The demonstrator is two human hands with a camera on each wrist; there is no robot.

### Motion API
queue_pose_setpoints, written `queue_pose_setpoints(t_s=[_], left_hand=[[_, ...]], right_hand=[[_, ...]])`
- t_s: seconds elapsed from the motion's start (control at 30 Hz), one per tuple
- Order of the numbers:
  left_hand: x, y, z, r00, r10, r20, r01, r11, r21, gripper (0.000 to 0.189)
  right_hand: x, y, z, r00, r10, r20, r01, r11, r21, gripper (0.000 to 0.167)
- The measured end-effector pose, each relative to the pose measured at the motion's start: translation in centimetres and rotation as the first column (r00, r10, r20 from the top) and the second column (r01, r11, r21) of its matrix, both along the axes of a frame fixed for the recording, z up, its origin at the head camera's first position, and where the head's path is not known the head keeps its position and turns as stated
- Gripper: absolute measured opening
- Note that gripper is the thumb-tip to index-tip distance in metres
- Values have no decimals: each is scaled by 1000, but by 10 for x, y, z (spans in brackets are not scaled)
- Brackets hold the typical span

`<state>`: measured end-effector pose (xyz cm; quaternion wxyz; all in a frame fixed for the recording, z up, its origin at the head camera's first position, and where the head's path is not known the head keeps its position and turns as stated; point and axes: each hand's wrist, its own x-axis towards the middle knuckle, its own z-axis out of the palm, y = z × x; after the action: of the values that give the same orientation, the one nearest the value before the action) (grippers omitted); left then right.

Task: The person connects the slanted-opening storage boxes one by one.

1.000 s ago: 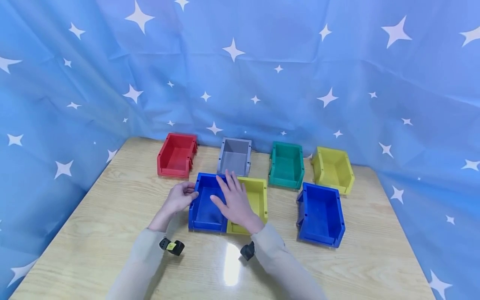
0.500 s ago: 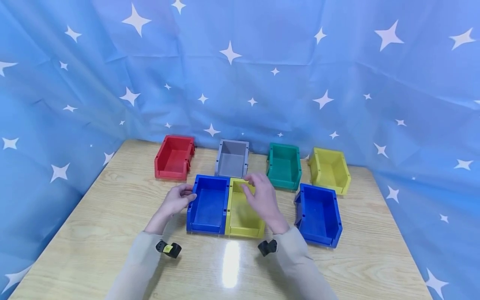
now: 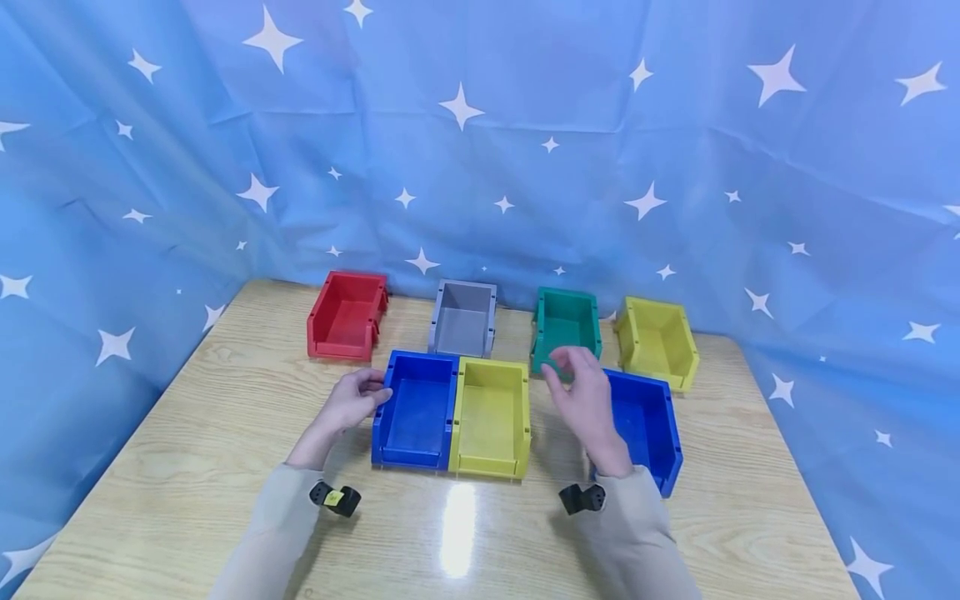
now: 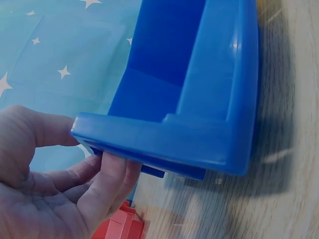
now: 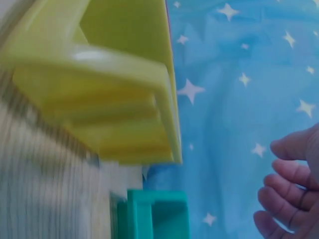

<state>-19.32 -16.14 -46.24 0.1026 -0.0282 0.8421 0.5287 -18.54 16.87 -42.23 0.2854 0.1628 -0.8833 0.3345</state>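
Note:
My left hand [image 3: 352,402] pinches the left side rim of a blue plastic storage bin [image 3: 415,408]. In the left wrist view, the thumb lies at the corner of the blue bin's rim [image 4: 164,139] and the fingers curl under that rim along the outer wall. A yellow bin [image 3: 491,408] stands tight against the blue one's right side. My right hand [image 3: 587,400] is raised to the right of the yellow bin with its fingers loosely bent, holding nothing. It overlaps the front of a green bin [image 3: 567,321] and part of a second blue bin [image 3: 645,425] in the head view.
Along the back of the wooden table [image 3: 195,467] stand a red bin [image 3: 348,315], a grey bin [image 3: 463,318] and another yellow bin [image 3: 657,342]. A blue star-patterned cloth [image 3: 480,167] hangs behind and at the sides.
My right hand has moved right, from over the joined blue and yellow bins to beside the right-hand blue bin. The left hand has kept its hold on the blue bin.

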Motion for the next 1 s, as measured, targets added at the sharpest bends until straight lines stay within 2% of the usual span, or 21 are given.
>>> queue_pose_setpoints(t_s=[0.23,0.47,0.73,1.0], left_hand=[[1,0,1,1000,-7,-5,7,1000,-9,34],[0,0,1,1000,-15,-7,15,1000,-15,35],[1,1,1,1000,-6,-15,6,1000,-1,33],[1,1,2,1000,-8,-21,8,1000,10,33]], right_hand=[[4,30,-1,997,-51,-53,51,999,-6,18],[10,62,-4,989,-145,-11,145,989,-4,19],[19,96,-14,958,-278,67,276,960,36,19],[30,117,-21,922,-360,141,352,933,77,22]])
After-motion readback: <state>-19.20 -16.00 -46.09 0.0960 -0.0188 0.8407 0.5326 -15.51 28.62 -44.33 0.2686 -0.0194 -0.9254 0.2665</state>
